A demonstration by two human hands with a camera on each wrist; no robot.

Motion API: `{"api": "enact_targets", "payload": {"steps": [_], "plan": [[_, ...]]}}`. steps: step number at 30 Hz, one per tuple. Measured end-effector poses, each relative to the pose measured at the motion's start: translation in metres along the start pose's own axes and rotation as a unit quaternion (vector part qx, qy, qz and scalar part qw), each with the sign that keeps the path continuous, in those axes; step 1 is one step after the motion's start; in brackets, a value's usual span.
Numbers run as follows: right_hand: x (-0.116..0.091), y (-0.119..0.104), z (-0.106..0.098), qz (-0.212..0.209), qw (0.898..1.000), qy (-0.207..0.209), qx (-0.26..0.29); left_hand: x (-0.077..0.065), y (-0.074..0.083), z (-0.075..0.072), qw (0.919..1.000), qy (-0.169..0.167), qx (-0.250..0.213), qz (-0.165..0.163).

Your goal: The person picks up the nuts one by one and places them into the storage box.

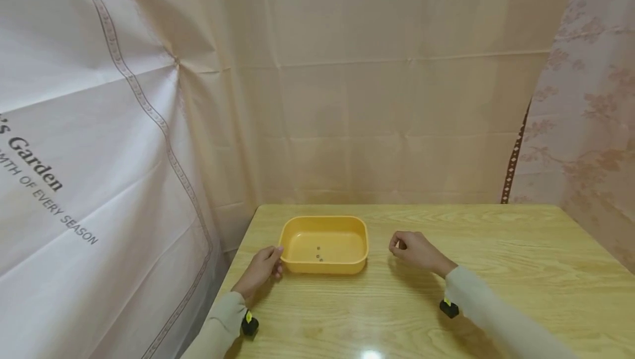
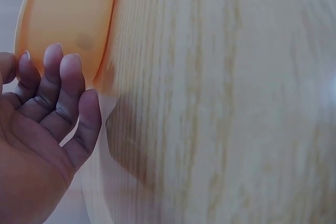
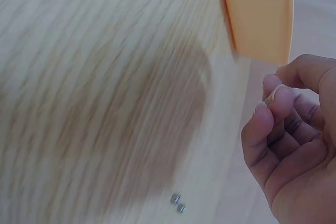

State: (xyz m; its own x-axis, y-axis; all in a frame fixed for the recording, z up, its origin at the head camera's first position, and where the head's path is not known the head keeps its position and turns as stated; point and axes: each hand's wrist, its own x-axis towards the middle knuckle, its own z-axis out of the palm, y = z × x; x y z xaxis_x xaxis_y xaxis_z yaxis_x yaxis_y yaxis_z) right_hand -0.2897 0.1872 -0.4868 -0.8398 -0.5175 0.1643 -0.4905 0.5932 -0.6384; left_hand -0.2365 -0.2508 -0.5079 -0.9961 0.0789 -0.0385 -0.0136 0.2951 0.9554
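A yellow plastic tray with rounded corners sits toward the left of the table. My left hand grips its near left corner, thumb over the rim; the left wrist view shows the other fingers bent loosely against the outer wall. Inside the tray lie three tiny metal nuts. To the right of the tray, my right hand is held over the table with thumb and fingertips brought together; I cannot tell whether something small is between them. Two silvery nuts lie side by side on the table in the right wrist view.
The wood-grain table ends at a straight back edge behind the tray. Beige cloth hangs beyond it, with a white printed cloth on the left and a floral one on the right.
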Motion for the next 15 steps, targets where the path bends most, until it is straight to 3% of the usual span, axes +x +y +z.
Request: {"api": "enact_targets", "payload": {"steps": [15], "plan": [[-0.033,0.028,-0.017,0.027,1.000,-0.002,-0.006,0.001,-0.003,-0.001,1.0000,-0.004,-0.001,0.003]]}}
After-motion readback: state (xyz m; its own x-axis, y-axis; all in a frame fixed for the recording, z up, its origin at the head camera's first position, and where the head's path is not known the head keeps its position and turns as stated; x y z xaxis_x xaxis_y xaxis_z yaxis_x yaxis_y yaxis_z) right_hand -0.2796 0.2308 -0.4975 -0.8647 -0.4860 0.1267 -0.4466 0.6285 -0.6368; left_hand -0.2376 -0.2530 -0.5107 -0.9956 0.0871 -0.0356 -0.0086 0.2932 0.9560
